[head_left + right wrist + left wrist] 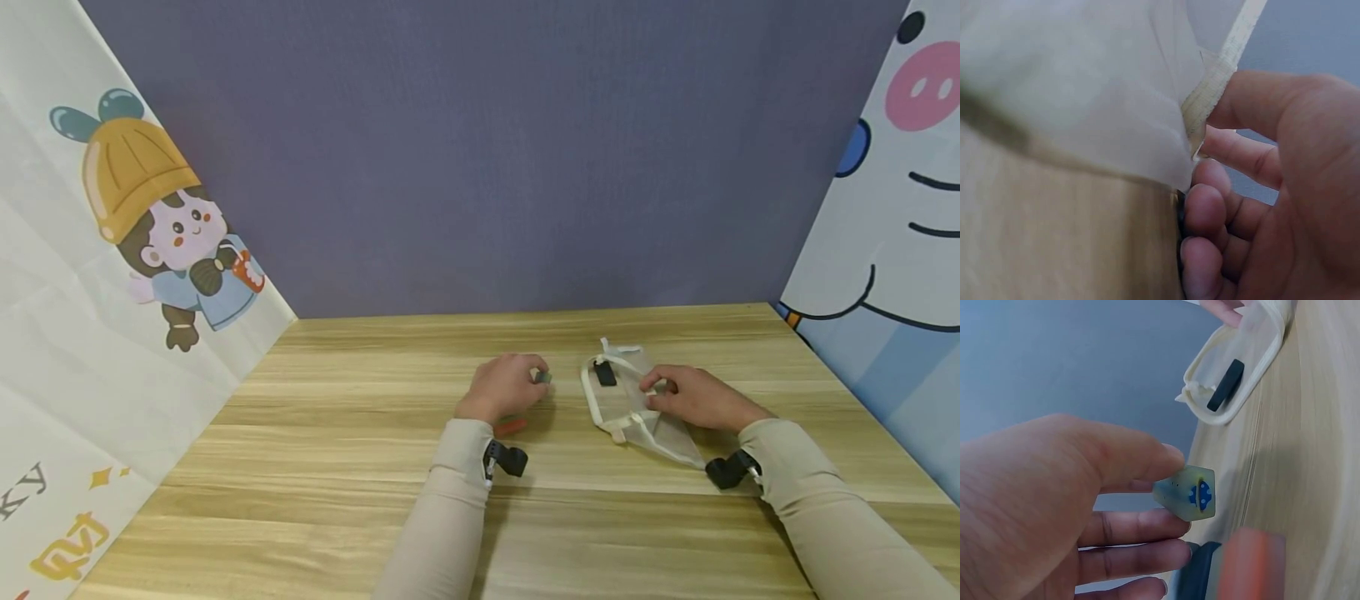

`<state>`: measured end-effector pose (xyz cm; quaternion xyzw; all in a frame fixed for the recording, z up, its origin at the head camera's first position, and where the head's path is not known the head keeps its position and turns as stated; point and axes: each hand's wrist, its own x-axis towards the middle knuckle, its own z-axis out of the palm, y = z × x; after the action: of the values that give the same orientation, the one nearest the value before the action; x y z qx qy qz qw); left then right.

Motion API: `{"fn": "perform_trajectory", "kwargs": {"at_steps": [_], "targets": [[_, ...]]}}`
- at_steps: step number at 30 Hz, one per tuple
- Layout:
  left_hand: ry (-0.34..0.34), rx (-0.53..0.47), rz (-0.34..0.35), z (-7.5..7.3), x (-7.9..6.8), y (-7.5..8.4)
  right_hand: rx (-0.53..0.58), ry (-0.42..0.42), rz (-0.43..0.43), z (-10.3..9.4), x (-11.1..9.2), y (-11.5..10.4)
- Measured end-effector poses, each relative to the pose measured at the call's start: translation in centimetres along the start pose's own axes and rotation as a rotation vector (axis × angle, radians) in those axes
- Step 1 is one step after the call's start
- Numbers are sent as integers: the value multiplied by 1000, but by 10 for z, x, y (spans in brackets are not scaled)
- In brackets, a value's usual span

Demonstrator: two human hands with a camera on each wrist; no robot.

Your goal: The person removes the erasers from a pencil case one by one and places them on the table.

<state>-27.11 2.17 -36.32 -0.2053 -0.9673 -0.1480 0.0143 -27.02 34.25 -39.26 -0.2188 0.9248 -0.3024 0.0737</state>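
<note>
Between thumb and fingers, my left hand (504, 387) pinches a small translucent pale-green block (1205, 495) with a blue dotted print, held just above the table. To its right lies a sheer mesh pouch (617, 406) with cream trim, its mouth toward the left hand. A dark rectangular piece (604, 373) appears to be inside, near that mouth. My right hand (693, 397) grips the pouch's cream-trimmed edge (1210, 97) between thumb and fingers. Below the left hand are an orange piece (1250, 565) and a dark piece (1196, 575), partly hidden and blurred.
The wood-grain table (337, 450) runs back to a grey-purple wall panel (480, 167). White printed sheets with cartoon figures hang at the left (60, 250) and right. Both wrists wear small black cameras, the left camera (510, 460) close to the orange piece.
</note>
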Motion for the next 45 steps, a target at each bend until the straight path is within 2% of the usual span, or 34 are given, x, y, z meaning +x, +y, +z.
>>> {"fn": "perform_trajectory", "kwargs": {"at_steps": [13,20,45], "targets": [[-29,-33,-41,2,-1,-6,3,-1,-4,0,-2,-4],[-52,-9,-53,3,-1,-5,8,-5,1,0,-1,-3],[-50,-6,-41,5,-2,-4,3,-11,1,-1,-1,-2]]}}
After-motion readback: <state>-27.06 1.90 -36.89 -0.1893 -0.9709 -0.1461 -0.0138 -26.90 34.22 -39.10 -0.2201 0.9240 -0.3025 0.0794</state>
